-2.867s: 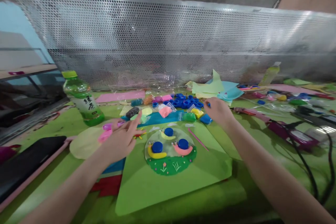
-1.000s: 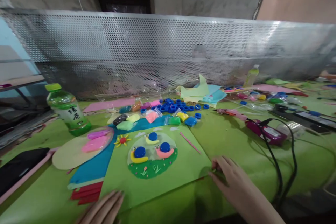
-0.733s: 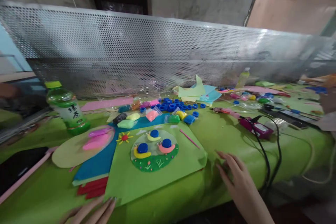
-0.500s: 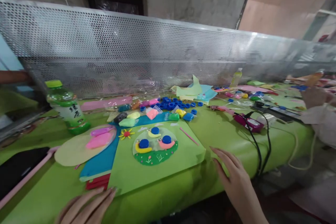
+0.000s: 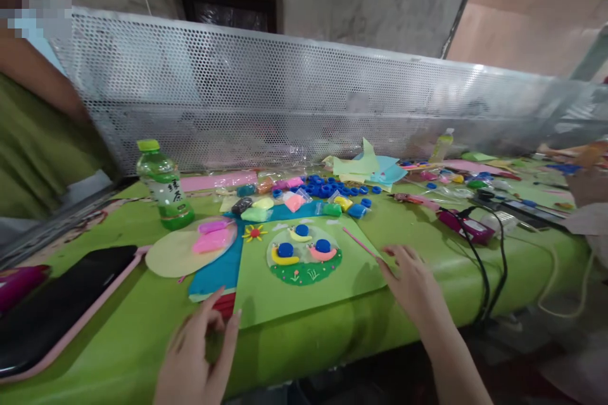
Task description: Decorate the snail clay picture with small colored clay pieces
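A light green sheet [image 5: 308, 304] lies before me with a round clay picture on it: three snails with blue caps as shells above a dark green ground [image 5: 304, 273]. A yellow clay sun with a red middle [image 5: 255, 233] sits near its upper left corner. My left hand [image 5: 197, 354] is open at the sheet's lower left corner, thumb and fingers apart, holding nothing. At the right edge is my right hand [image 5: 415, 285], fingers apart and nothing held. Its fingertips are close to a thin pink stick [image 5: 360, 241] lying on the sheet; whether they touch the paper I cannot tell.
Bagged clay [image 5: 294, 202] and blue bottle caps [image 5: 327, 188] lie behind the sheet. Left are a green tea bottle [image 5: 166, 193], a black phone [image 5: 71, 304] and a pale oval card [image 5: 166, 256]. A magenta device [image 5: 465, 226] with cables is right. A person stands far left.
The view has swung left, bringing a person's arm and clothing in. My left hand has lifted and its fingers spread. My right hand has come in to the sheet's right edge.
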`<state>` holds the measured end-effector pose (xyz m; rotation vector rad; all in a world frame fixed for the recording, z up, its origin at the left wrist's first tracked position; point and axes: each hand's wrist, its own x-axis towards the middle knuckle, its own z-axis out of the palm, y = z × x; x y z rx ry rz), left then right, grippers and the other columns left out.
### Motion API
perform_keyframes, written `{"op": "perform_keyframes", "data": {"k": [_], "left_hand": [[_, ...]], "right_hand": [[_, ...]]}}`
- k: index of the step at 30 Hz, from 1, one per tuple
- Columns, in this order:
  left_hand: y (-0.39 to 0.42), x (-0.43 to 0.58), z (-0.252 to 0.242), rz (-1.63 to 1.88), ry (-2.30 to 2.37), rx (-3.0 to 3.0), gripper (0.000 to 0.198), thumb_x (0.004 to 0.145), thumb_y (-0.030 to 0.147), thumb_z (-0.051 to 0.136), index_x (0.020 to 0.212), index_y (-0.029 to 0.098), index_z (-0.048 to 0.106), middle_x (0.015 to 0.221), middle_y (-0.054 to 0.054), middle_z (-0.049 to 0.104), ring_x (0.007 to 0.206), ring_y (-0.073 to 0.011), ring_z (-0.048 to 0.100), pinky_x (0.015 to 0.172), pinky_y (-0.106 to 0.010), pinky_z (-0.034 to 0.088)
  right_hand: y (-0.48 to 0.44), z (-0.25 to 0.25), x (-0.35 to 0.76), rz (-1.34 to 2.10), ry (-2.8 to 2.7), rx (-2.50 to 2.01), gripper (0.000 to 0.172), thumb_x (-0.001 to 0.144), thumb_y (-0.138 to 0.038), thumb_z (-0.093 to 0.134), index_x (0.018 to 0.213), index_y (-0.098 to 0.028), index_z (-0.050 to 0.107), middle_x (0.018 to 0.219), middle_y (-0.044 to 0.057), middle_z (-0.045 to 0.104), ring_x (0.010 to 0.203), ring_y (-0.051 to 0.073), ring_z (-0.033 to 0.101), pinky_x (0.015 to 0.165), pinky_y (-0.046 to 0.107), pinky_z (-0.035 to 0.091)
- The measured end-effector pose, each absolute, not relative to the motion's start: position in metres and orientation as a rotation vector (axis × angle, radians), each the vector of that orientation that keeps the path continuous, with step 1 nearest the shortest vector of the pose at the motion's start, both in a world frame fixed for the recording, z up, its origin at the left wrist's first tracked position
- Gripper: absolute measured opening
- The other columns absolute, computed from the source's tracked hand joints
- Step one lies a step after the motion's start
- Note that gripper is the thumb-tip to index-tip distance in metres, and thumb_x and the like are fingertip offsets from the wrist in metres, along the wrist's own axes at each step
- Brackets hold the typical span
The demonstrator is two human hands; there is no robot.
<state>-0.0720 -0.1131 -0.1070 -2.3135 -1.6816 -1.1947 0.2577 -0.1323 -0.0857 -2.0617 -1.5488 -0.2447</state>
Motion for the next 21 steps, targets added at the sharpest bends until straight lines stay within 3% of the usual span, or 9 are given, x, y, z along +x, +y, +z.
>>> {"op": "perform_keyframes", "data": {"k": [2, 5, 10, 14, 18, 21], "left_hand": [[-0.113, -0.056, -0.103, -1.145, -1.765, -2.361, 0.047, 0.085, 0.051, 0.041, 0.119, 0.019, 0.045, 0.065, -0.001, 0.063, 0.063, -0.0202, 0.062, 0.059, -0.034, 0.050], [-0.108, -0.044, -0.105, -1.145, -1.899, -2.382, 0.055, 0.082, 0.055, 0.042, 0.123, 0.019, 0.043, 0.067, -0.002, 0.064, 0.069, -0.0236, 0.063, 0.068, -0.039, 0.048], [-0.105, -0.043, -0.109, -1.288, -2.014, -2.302, 0.050, 0.081, 0.052, 0.038, 0.118, 0.021, 0.049, 0.080, -0.005, 0.066, 0.079, -0.0248, 0.062, 0.074, -0.040, 0.046], [-0.109, -0.050, -0.115, -1.350, -1.982, -2.237, 0.045, 0.080, 0.051, 0.040, 0.112, 0.022, 0.054, 0.081, -0.004, 0.066, 0.079, -0.0226, 0.062, 0.073, -0.036, 0.047], [-0.117, -0.056, -0.116, -1.525, -2.071, -2.108, 0.044, 0.079, 0.053, 0.045, 0.106, 0.021, 0.058, 0.093, -0.007, 0.067, 0.082, -0.0198, 0.064, 0.060, -0.025, 0.049], [-0.127, -0.052, -0.110, -1.597, -2.166, -2.068, 0.045, 0.079, 0.056, 0.044, 0.104, 0.021, 0.059, 0.104, -0.007, 0.066, 0.088, -0.0200, 0.064, 0.054, -0.021, 0.047]], "right_hand": [[-0.123, -0.080, 0.252, -0.212, -1.666, -2.051, 0.027, 0.087, -0.021, 0.043, 0.107, -0.015, 0.061, 0.110, 0.013, 0.064, 0.101, 0.026, 0.058, 0.081, 0.039, 0.046], [-0.118, -0.077, 0.247, -0.174, -1.762, -2.080, 0.033, 0.086, -0.012, 0.042, 0.109, -0.019, 0.064, 0.113, 0.007, 0.066, 0.104, 0.023, 0.059, 0.084, 0.038, 0.045], [-0.123, -0.082, 0.257, -0.240, -1.646, -2.247, 0.033, 0.089, -0.015, 0.037, 0.107, -0.011, 0.064, 0.114, 0.014, 0.065, 0.104, 0.030, 0.058, 0.082, 0.044, 0.043], [-0.127, -0.083, 0.262, -0.316, -1.566, -2.307, 0.031, 0.089, -0.020, 0.043, 0.114, -0.012, 0.059, 0.125, 0.014, 0.057, 0.113, 0.032, 0.050, 0.088, 0.047, 0.036], [-0.144, -0.086, 0.253, -0.324, -1.359, -2.425, 0.021, 0.087, -0.031, 0.049, 0.084, -0.014, 0.061, 0.087, 0.012, 0.068, 0.088, 0.030, 0.059, 0.077, 0.041, 0.038], [-0.161, -0.088, 0.246, -0.173, -1.326, -2.474, 0.029, 0.088, -0.036, 0.045, 0.065, -0.020, 0.052, 0.064, 0.005, 0.063, 0.068, 0.025, 0.059, 0.069, 0.036, 0.037]]}}
